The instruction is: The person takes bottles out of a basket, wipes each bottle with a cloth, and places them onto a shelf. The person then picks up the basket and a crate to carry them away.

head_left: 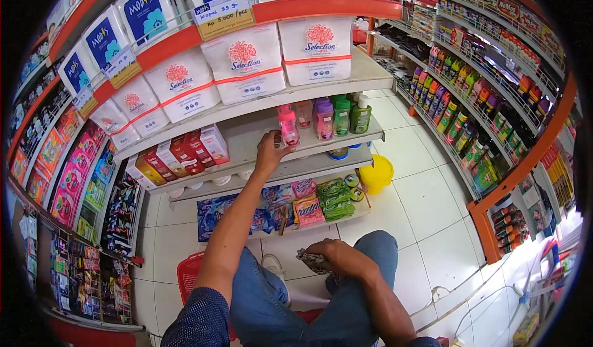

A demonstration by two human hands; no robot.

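My left hand point(270, 154) reaches to the middle shelf, its fingers closed around the lower part of a pink bottle point(288, 126) that stands upright. Just right of it are a pale pink bottle point(303, 113), purple-capped bottles point(324, 120), a light green bottle point(341, 116) and a darker green bottle point(360, 116). My right hand point(346, 259) rests over my knee, closed on a crumpled grey patterned cloth point(314, 261). Whether the pink bottle's base touches the shelf is hard to tell.
Boxes point(182, 154) stand at the shelf's left. Cotton packs point(243, 63) fill the shelf above, detergent packets point(309, 211) the lowest one. A yellow bucket point(377, 174) stands on the floor to the right. A red plastic stool or basket point(188, 276) is beside my left leg.
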